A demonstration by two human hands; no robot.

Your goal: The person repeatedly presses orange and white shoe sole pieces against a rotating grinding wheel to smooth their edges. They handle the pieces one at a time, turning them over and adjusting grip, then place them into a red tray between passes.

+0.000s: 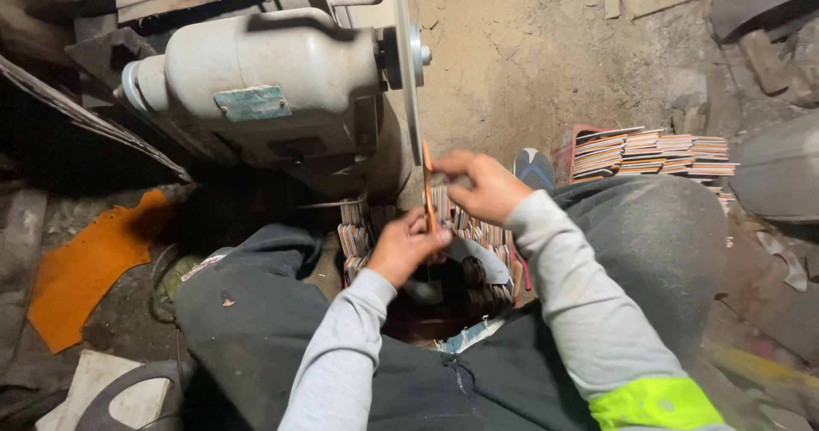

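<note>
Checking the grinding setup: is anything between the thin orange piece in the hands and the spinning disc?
Nothing visible. Both hands, left hand and right hand, pinch the orange piece upright, its top edge right beside the disc.

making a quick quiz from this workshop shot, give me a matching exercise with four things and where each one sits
Things:
1. thin orange piece
2. grinding disc
3. orange sheet scrap
4. striped stacks

Places:
A. floor, far left
B. edge-on beside the grey motor
C. pinched between both hands, left hand and right hand
D. floor, upper right beyond the knee

Pairs: 1-C, 2-B, 3-A, 4-D
</note>
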